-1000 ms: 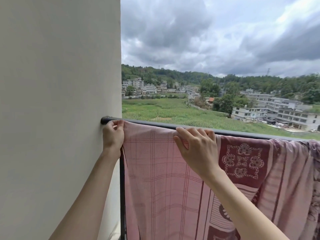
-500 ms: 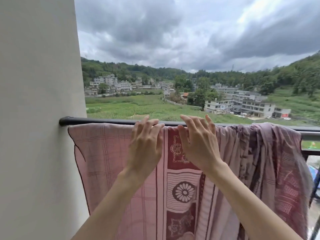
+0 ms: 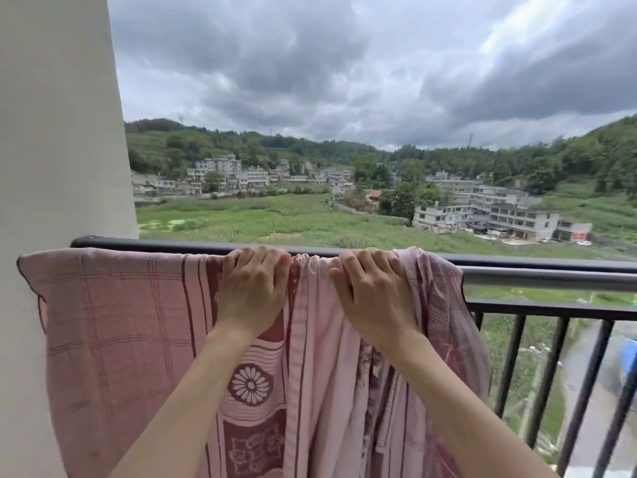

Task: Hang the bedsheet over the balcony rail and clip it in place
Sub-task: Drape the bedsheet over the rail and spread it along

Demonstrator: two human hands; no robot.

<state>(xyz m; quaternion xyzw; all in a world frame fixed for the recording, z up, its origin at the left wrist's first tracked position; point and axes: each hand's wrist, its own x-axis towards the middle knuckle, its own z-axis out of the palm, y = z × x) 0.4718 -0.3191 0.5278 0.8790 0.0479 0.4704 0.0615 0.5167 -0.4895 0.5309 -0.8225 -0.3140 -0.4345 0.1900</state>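
Note:
A pink bedsheet with maroon checks and flower motifs hangs over the black balcony rail. Its left part lies flat from the wall inward; the right part is bunched in folds. My left hand grips the sheet at the rail top, fingers curled over it. About a hand's width to the right, my right hand grips the bunched folds on the rail the same way. No clip is in view.
A white wall stands at the left, where the rail ends. Right of the sheet the rail is bare, with a second silver bar and black vertical bars below. Fields and houses lie beyond.
Both hands have moved right along the rail, from the flat left part to the bunched folds, and their fingers have curled over the top. The view has turned right.

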